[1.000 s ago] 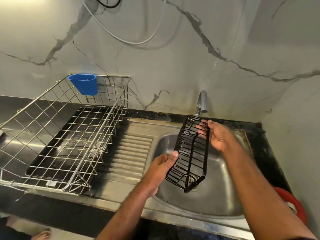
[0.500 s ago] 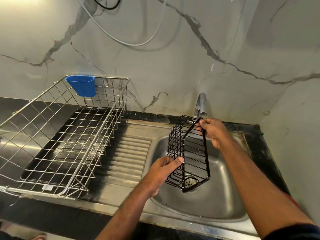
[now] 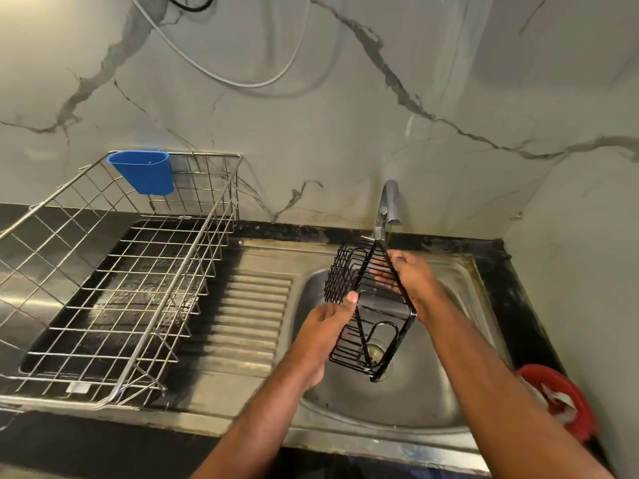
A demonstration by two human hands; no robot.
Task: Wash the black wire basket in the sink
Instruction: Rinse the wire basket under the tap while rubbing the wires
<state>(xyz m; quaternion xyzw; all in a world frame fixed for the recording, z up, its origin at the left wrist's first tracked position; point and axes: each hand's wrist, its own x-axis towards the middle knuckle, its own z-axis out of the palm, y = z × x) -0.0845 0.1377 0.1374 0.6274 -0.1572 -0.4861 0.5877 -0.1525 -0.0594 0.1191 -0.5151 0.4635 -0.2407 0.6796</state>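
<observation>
A narrow black wire basket (image 3: 371, 326) hangs tilted over the steel sink bowl (image 3: 425, 395), its upper end just under the tap spout (image 3: 390, 205). My left hand (image 3: 325, 326) grips its left side near the middle, thumb on the rim. My right hand (image 3: 411, 274) holds the upper right edge, with fingers curled round the wire. The drain shows through the basket's lower end. A thin thread of water seems to fall from the spout.
A large steel wire dish rack (image 3: 114, 292) with a blue plastic cup (image 3: 143, 171) hooked on its back rim stands on the left. The ribbed drainboard (image 3: 242, 316) lies between rack and bowl. A red round object (image 3: 560, 399) sits at the right edge.
Both hands have turned the basket, so its open side faces more toward me. Its top end has stayed under the spout.
</observation>
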